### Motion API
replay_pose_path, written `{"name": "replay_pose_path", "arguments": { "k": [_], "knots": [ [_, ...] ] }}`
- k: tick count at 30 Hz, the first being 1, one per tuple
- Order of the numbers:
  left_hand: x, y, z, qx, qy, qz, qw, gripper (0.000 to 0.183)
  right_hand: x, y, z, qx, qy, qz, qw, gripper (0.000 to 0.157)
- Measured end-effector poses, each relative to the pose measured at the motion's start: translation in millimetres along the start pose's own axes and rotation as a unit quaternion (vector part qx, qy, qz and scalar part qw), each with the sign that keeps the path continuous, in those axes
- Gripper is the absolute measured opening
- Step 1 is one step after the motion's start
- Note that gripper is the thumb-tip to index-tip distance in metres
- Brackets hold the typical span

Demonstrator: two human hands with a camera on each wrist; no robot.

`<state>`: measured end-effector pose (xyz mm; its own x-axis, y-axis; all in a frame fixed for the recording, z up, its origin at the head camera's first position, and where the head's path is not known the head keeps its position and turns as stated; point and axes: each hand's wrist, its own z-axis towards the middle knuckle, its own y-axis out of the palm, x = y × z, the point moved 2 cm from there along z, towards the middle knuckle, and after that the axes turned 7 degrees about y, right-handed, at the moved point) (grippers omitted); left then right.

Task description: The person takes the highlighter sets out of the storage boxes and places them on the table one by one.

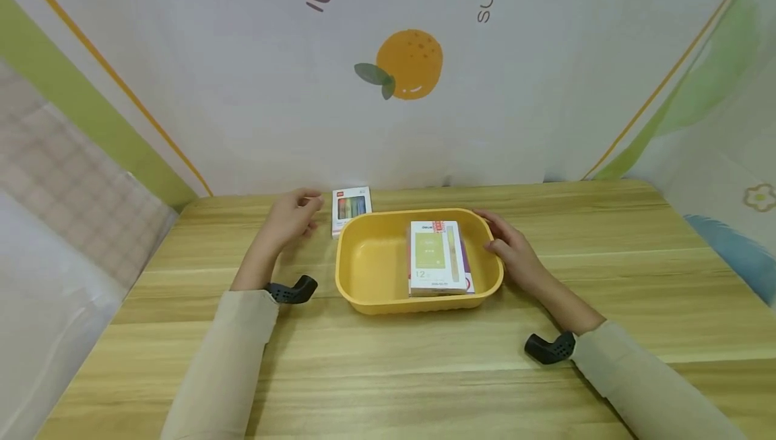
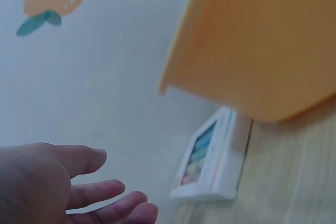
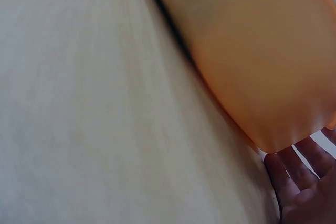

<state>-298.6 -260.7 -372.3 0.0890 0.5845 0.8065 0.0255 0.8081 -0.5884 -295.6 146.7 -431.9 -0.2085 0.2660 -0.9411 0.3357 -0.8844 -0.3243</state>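
Two bare hands work at a wooden table (image 1: 388,372). In the head view, the left hand (image 1: 294,216), left of the frame's centre, is loosely bent with thumb and fingers apart, holding nothing. The right hand (image 1: 514,251), right of centre, grips the right end of a yellow basket (image 1: 376,306), its thumb over the rim and its other fingers along the outside. The basket sits mid-frame; in its right half lies a white carton (image 1: 429,265) marked 12, on top of another packet (image 1: 470,285) that is mostly hidden. Just behind the basket's upper-left corner, on the table and beside the left hand, is a small white box (image 1: 351,207) with a window showing coloured sticks. A pale cloth printed with an orange (image 1: 411,63) fills the top.

In the left wrist view, the hand at lower left has its fingers spread, well short of the small box at lower centre; the basket fills the upper right.

In the right wrist view, fingers at lower right touch the basket's outer wall; the thumb cannot be made out.

A likely risk: the basket's corner crowds the small box, so a careless reach could knock either. Pulling hard on the rim could slide the stacked carton off.
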Motion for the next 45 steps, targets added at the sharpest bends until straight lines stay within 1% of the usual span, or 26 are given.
{"name": "replay_pose_path", "arguments": {
  "k": [5,9,16,21,26,31,35,39,45],
  "knots": [
    [20.0,0.8,-3.1,-0.012,0.013,0.040,0.9990,0.049,-2,-0.6,0,-0.001,0.001,0.001,1.000,0.059],
    [35.1,2.4,-8.0,-0.022,0.024,0.068,0.9972,0.052,-2,-0.5,0,-0.002,0.003,0.002,1.000,0.059],
    [57.9,7.1,-15.9,-0.032,0.042,0.098,0.9938,0.049,-2,-0.6,0,-0.003,0.003,0.003,1.000,0.058],
    [70.5,13.0,-20.4,-0.037,0.055,0.115,0.9911,0.049,-2,-0.9,0,-0.002,0.004,0.002,1.000,0.059],
    [80.0,19.8,-24.0,-0.037,0.074,0.129,0.9882,0.046,-2,-0.9,0,-0.004,0.003,0.006,1.000,0.059],
    [86.6,25.7,-27.8,-0.045,0.087,0.128,0.9869,0.046,-2,-0.5,0,-0.004,0.004,0.004,1.000,0.059],
    [91.5,28.6,-31.0,-0.055,0.086,0.128,0.9865,0.048,-2,-0.5,0,-0.006,0.004,0.006,1.000,0.059],
    [95.7,32.5,-33.6,-0.056,0.091,0.140,0.9843,0.048,-2,-0.4,0,-0.007,0.004,0.009,1.000,0.059],
    [98.9,42.3,-36.6,-0.061,0.093,0.156,0.9814,0.048,-1,0.1,0,-0.007,0.002,0.010,1.000,0.059]
  ]
}}
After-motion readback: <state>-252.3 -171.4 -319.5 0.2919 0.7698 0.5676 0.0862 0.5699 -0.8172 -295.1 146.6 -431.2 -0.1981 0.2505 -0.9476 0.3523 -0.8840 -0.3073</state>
